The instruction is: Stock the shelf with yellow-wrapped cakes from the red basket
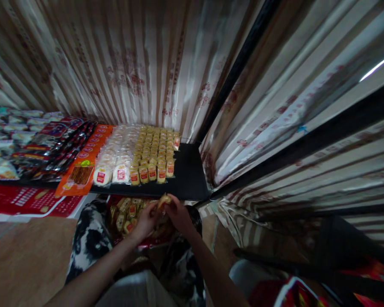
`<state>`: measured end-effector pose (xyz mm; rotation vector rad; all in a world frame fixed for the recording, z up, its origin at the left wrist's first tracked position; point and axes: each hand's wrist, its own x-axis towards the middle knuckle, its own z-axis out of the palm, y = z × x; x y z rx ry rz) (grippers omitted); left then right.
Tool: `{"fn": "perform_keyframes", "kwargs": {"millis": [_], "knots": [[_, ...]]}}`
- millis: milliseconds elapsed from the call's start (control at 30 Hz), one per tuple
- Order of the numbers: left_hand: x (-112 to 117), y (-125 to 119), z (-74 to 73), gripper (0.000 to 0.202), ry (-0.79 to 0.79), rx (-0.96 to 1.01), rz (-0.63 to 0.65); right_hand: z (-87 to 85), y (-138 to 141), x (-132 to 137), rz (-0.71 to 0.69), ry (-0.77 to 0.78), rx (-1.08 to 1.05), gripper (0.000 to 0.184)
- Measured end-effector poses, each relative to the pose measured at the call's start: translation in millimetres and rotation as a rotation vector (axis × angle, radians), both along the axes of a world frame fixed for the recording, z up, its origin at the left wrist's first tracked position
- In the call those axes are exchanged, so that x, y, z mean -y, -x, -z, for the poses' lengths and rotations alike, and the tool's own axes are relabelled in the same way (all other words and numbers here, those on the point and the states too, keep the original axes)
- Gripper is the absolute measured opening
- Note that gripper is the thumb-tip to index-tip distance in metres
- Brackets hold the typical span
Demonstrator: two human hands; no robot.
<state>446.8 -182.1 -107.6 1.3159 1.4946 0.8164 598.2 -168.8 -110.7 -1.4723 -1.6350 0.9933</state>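
A small golden wrapped snack packet (164, 200) is pinched between both hands, just in front of the shelf's front edge. My left hand (148, 220) closes on its left side, and my right hand (179, 216) grips it from the right. Beneath them, between the knees, a red box or bag holds many loose snack packets (124, 216) in the same golden wrapping; my hands hide part of it. On the black shelf (190, 172) ahead, upright golden packets (152, 170) stand in close rows, their red labels facing me.
Left of the golden rows are round white packaged snacks (120, 174), an orange packet (80, 164), dark packets (56, 145) and pale bags (6, 140). A striped curtain (141, 64) hangs behind. Dark poles (240, 64) cross at the right; red bags (294, 294) lie lower right.
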Motion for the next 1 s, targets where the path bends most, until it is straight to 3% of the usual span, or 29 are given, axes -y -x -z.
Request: {"fn": "perform_keyframes", "kwargs": {"millis": [100,233,333,400,533,667,767,833,1000], "knots": [[-13.7,5.0,-32.9,0.036,-0.128,-0.267,0.218,-22.3,-10.7,-4.0,0.033,-0.199,0.153,0.046],[-34.6,5.7,-74.2,0.033,-0.247,-0.579,0.466,-53.2,-18.7,-9.0,-0.107,-0.449,0.377,0.037],[-52.4,0.6,-97.8,0.033,-0.334,-0.732,0.571,-67.6,-19.9,-14.9,-0.123,-0.502,0.469,0.037],[-65.5,-3.6,-107.8,0.04,-0.398,-0.721,0.586,-71.6,-21.0,-21.5,-0.089,-0.492,0.477,0.039],[-92.0,-12.6,-117.3,0.041,-0.48,-0.583,0.513,-70.3,-26.6,-42.0,0.031,-0.459,0.388,0.033],[-111.5,-26.3,-119.5,0.031,-0.547,-0.389,0.287,-61.8,-33.0,-70.3,0.239,-0.279,0.103,0.03],[-121.6,-40.6,-118.2,0.03,-0.562,-0.328,0.14,-53.9,-35.3,-94.0,0.342,-0.159,-0.182,0.034],[-128.6,-51.0,-116.2,0.03,-0.536,-0.321,0.108,-49.4,-36.3,-109.8,0.366,-0.146,-0.317,0.035],[-154.0,-76.1,-104.5,0.032,-0.448,-0.249,0.025,-37.9,-41.8,-148.5,0.438,-0.141,-0.377,0.035]]}}
